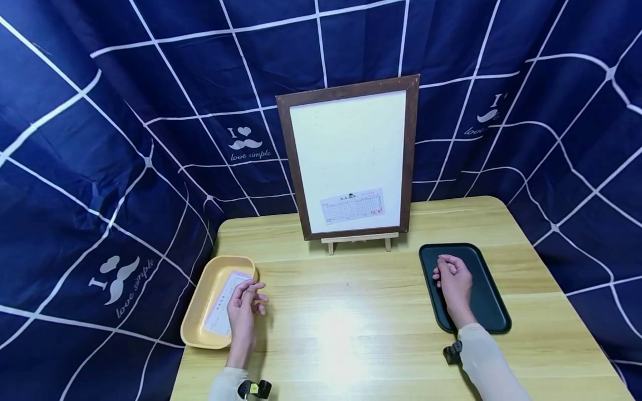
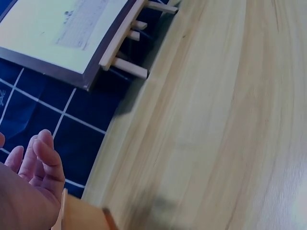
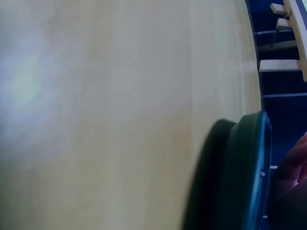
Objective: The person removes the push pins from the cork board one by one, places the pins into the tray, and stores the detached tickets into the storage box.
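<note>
My left hand (image 1: 248, 303) hovers at the right rim of a yellow tray (image 1: 197, 317), fingers relaxed and holding nothing; the left wrist view shows its fingers (image 2: 41, 163) spread loosely. A white printed slip (image 1: 220, 309) lies in that tray. My right hand (image 1: 451, 275) rests on a black tray (image 1: 494, 312) with its fingers curled under; nothing shows in it. In the right wrist view only the black tray's rim (image 3: 249, 182) and an edge of the hand (image 3: 297, 163) show. A brown-framed board (image 1: 351, 156) stands on a small easel (image 1: 358, 240), with another slip (image 1: 353, 206) stuck low on it.
The wooden table (image 1: 351, 334) lies between the two trays, with a bright glare patch in its middle. A dark blue cloth with white lines (image 1: 125, 167) walls in the table on the left, back and right. The board (image 2: 57, 33) and easel legs (image 2: 129, 69) appear in the left wrist view.
</note>
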A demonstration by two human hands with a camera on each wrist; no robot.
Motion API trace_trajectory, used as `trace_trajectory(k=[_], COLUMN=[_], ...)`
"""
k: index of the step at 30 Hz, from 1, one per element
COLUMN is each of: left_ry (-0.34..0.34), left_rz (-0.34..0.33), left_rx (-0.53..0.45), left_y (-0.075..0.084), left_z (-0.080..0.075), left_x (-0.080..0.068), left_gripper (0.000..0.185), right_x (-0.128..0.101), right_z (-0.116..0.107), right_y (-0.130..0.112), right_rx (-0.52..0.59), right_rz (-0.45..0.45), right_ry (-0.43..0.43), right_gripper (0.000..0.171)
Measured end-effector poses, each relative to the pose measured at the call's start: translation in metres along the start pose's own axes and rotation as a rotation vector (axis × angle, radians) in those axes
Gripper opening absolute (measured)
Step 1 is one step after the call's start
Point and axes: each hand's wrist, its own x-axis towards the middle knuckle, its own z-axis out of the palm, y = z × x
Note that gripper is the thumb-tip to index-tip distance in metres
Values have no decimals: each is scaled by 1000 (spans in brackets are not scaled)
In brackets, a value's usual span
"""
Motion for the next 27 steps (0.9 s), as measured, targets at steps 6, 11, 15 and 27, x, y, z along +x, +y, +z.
trace_trajectory(k=[6,11,15,27], left_ry=[-84,-124,-143,-241], left_rz=[15,5,-1,28], left_rx=[14,17,11,86], left_y=[-5,-7,-9,-13], left_z=[17,30,40,62], left_x=[4,6,9,16], left_gripper=[27,31,31,32], right_x=[4,4,2,-2], right_z=[9,17,24,40], right_y=[-11,-15,-20,-38], right_rx=[38,72,83,63], right_rz=[-25,-26,-23,-71], right_ry=[-27,-64,-77,-119], right_gripper=[30,31,28,23])
